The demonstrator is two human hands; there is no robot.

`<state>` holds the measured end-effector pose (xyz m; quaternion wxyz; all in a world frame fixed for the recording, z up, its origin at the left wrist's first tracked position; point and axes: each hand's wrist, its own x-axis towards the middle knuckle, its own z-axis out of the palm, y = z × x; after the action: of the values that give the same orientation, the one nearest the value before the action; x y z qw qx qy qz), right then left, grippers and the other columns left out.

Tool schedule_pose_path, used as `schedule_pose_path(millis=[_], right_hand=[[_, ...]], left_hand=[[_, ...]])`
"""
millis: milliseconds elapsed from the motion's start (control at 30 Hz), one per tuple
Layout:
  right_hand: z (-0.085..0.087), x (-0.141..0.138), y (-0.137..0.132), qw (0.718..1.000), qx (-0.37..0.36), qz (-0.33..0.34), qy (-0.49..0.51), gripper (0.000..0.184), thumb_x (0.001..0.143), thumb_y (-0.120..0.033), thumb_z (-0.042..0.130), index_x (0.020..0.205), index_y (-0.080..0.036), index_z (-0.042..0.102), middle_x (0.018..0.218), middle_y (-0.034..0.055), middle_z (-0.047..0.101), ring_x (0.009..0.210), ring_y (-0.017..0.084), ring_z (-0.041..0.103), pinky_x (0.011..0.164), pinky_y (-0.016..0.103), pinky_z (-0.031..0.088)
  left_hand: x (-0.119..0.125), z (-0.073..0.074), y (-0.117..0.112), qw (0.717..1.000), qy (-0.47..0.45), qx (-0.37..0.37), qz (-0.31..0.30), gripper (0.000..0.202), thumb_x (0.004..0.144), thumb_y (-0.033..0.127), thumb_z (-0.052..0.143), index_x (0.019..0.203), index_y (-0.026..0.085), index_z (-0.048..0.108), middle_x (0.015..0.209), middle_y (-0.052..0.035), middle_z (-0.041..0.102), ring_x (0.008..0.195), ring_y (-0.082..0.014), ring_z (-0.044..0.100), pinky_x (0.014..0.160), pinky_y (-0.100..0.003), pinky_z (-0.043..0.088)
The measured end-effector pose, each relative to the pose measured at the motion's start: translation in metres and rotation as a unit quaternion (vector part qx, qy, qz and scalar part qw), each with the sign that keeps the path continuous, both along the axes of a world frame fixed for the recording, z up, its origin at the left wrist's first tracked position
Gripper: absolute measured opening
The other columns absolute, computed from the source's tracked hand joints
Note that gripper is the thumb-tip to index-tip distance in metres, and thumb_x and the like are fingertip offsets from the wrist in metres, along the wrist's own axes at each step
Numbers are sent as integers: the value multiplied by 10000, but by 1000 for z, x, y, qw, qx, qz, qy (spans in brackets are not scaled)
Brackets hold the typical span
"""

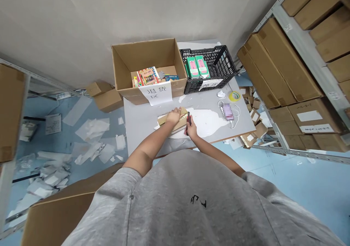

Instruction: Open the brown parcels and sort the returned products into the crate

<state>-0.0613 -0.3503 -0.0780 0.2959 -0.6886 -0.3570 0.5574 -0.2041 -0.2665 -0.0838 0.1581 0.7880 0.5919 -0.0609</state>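
Note:
My left hand (174,116) lies over a flat brown cardboard box (179,124) on the grey table, fingers stretched out and pressing on it. The box rests on white paper sheeting (209,122). In my right hand (192,130) is a red and black utility knife (188,119), held upright at the box's right end with the fingers closed round its handle. Its blade is too small to make out.
An open carton (149,94) with books stands at the table's back, beside a black plastic basket (216,61) with green-and-pink boxes (197,67). Yellow tape (234,96) and a phone (227,111) with a white cable lie right. Shelves of cartons (290,63) flank the table.

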Motion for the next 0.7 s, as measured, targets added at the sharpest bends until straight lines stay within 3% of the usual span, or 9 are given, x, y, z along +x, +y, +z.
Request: schedule_pose_path(millis=[200,367,567,700], right_hand=[[5,-1,15,999,-28,-10,-16,728,1076,-295,412,1736,-202,118,538,-69,518,412,176,555,431,253,492],[10,7,14,999,-30,6,-14,734,1065,-296,461,1732,-207,169,505,-78,497,390,173,538,399,241,461],[15,5,27,998,-49,1,-26,765,1064,-346,515,1730,-183,176,530,-67,528,390,170,533,410,255,483],[14,8,22,999,-31,20,-31,732,1061,-336,504,1723,-194,224,522,-65,526,377,169,524,413,254,482]], left_hand=[[9,-3,-12,1000,-8,18,23,694,1100,500,306,1660,91,333,1406,-273,583,1226,-376,583,940,-431,510],[12,-2,-15,999,-10,24,46,692,1102,538,277,1650,125,367,1435,-260,574,1256,-365,572,969,-415,498],[13,1,-13,999,-13,5,45,694,1104,547,265,1645,124,369,1440,-260,571,1261,-358,587,972,-399,500],[9,7,-1,997,-13,-4,69,649,1104,561,264,1590,180,465,1378,-217,611,1194,-325,643,941,-383,520]])
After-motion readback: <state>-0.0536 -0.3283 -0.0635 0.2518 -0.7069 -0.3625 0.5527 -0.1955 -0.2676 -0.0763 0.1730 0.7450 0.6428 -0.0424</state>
